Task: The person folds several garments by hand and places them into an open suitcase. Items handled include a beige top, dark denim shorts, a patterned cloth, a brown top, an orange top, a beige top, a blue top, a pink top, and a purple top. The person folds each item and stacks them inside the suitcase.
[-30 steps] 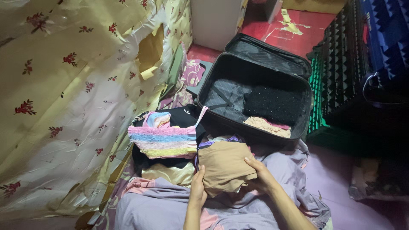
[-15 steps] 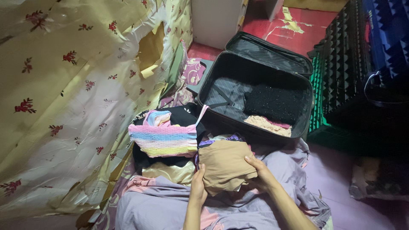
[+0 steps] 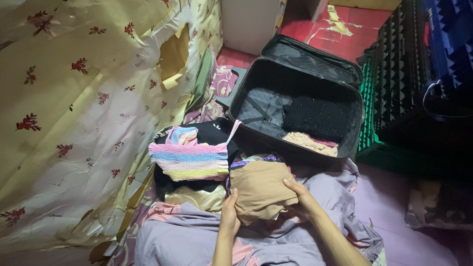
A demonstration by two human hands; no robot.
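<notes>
Together, left hand (image 3: 229, 215) and right hand (image 3: 300, 198) clasp the folded tan garment (image 3: 261, 191), long axis slanting toward the suitcase (image 3: 300, 93).

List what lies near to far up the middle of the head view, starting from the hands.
Left hand and right hand gripping a folded tan cloth → open black suitcase holding dark clothes and a beige garment → suitcase lid → red floor.

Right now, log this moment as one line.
left hand: gripping tan folded garment | right hand: pressing its right edge | open black suitcase: beyond, partly packed
</notes>
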